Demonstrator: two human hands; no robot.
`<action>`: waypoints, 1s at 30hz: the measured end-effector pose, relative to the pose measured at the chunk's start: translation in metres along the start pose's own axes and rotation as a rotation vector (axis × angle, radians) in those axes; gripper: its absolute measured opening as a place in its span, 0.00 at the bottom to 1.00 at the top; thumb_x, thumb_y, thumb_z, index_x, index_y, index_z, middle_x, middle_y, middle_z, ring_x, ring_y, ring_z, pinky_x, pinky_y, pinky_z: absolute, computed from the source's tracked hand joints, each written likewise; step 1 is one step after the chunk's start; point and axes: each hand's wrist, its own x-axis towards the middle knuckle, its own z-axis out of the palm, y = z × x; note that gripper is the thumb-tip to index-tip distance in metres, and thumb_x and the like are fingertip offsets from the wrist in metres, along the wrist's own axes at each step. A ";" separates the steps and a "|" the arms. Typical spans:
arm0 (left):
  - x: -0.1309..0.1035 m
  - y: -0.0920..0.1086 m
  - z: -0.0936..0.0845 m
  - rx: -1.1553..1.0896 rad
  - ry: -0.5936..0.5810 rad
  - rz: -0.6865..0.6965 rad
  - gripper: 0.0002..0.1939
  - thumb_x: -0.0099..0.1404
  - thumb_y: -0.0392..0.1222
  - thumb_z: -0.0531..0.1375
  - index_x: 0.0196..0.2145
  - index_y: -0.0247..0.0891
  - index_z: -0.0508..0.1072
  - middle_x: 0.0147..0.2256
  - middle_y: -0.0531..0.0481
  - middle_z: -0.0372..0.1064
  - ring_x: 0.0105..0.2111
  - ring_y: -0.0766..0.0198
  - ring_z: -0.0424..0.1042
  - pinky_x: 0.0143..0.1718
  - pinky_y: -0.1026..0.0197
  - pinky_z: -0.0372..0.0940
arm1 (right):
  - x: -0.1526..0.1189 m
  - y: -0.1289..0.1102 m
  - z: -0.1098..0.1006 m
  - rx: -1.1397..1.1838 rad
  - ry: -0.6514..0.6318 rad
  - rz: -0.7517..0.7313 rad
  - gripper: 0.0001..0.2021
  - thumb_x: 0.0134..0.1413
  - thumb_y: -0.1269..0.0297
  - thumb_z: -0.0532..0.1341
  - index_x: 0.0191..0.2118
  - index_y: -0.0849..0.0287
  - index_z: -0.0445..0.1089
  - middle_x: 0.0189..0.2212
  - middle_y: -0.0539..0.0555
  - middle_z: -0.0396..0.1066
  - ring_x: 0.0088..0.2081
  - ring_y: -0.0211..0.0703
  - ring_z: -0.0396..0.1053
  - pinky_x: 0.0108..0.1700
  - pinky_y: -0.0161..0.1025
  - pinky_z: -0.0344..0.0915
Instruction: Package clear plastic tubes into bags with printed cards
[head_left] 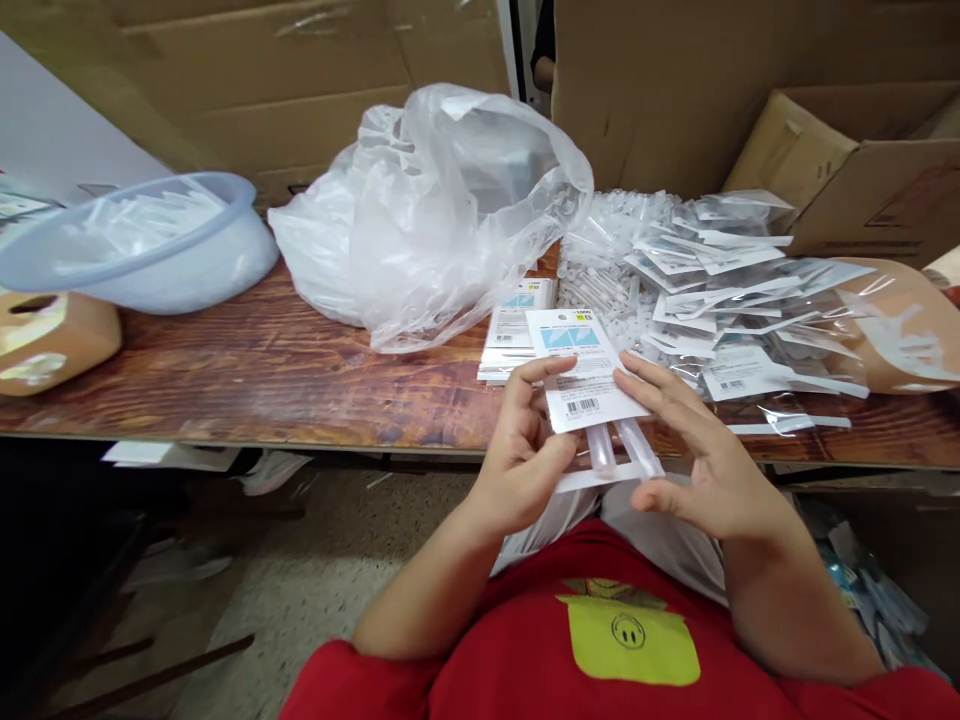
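Above my lap, at the table's front edge, is a clear retail package (589, 385) with a printed white card and two translucent tubes showing below it. My left hand (525, 445) grips its left side, index finger and thumb on the front and the other fingers curled. My right hand (697, 455) holds its right edge, fingers stretched along the card and thumb by the tube ends. A stack of printed cards (517, 325) lies just behind the package. Several packed clear bags with cards (739, 370) are piled to the right.
A crumpled clear plastic bag (442, 220) stands mid-table. Left of it are a blue basin (240, 245) of white pieces and an orange container (82, 340). Loose clear pieces (600, 285) lie behind the cards. An orange tray (911, 310) and cardboard box (892, 200) are at right.
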 end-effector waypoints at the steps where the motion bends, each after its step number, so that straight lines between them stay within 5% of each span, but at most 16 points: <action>1: -0.002 -0.002 0.004 0.008 -0.026 0.008 0.27 0.56 0.33 0.63 0.53 0.46 0.67 0.45 0.49 0.74 0.34 0.64 0.73 0.30 0.65 0.66 | -0.004 0.001 0.000 0.028 0.036 0.023 0.39 0.55 0.42 0.69 0.70 0.46 0.63 0.70 0.61 0.59 0.71 0.58 0.59 0.71 0.60 0.61; 7: -0.013 -0.026 0.023 -0.041 -0.284 -0.012 0.27 0.62 0.30 0.61 0.56 0.49 0.66 0.48 0.48 0.71 0.36 0.64 0.73 0.32 0.65 0.70 | -0.030 0.006 -0.009 0.187 0.257 0.157 0.36 0.39 0.50 0.79 0.58 0.46 0.75 0.70 0.59 0.56 0.70 0.57 0.61 0.63 0.52 0.73; 12: -0.022 -0.049 0.040 -0.144 -0.543 -0.155 0.27 0.67 0.28 0.55 0.59 0.53 0.59 0.52 0.47 0.68 0.34 0.65 0.79 0.30 0.66 0.71 | -0.065 0.014 -0.014 0.227 0.405 0.201 0.21 0.49 0.68 0.76 0.50 0.49 0.78 0.64 0.58 0.65 0.66 0.51 0.67 0.54 0.42 0.79; 17: -0.023 -0.058 0.053 -0.128 -0.655 -0.135 0.28 0.67 0.28 0.56 0.59 0.50 0.57 0.52 0.46 0.69 0.40 0.61 0.81 0.37 0.61 0.76 | -0.095 0.015 -0.020 0.165 0.457 0.210 0.23 0.45 0.65 0.78 0.49 0.51 0.78 0.64 0.61 0.64 0.62 0.54 0.71 0.53 0.46 0.79; 24: -0.020 -0.064 0.056 -0.131 -0.710 -0.086 0.24 0.72 0.30 0.54 0.61 0.50 0.56 0.45 0.47 0.74 0.41 0.61 0.81 0.41 0.59 0.76 | -0.097 0.008 -0.026 -0.057 0.506 0.128 0.19 0.51 0.73 0.73 0.48 0.48 0.79 0.57 0.59 0.72 0.57 0.52 0.73 0.54 0.50 0.78; 30: -0.025 -0.062 0.043 -0.138 -0.627 -0.156 0.24 0.72 0.33 0.57 0.60 0.54 0.60 0.57 0.45 0.67 0.41 0.62 0.80 0.42 0.58 0.79 | -0.089 0.009 -0.026 -0.044 0.342 0.097 0.23 0.51 0.67 0.74 0.54 0.50 0.77 0.62 0.60 0.68 0.62 0.53 0.70 0.60 0.52 0.74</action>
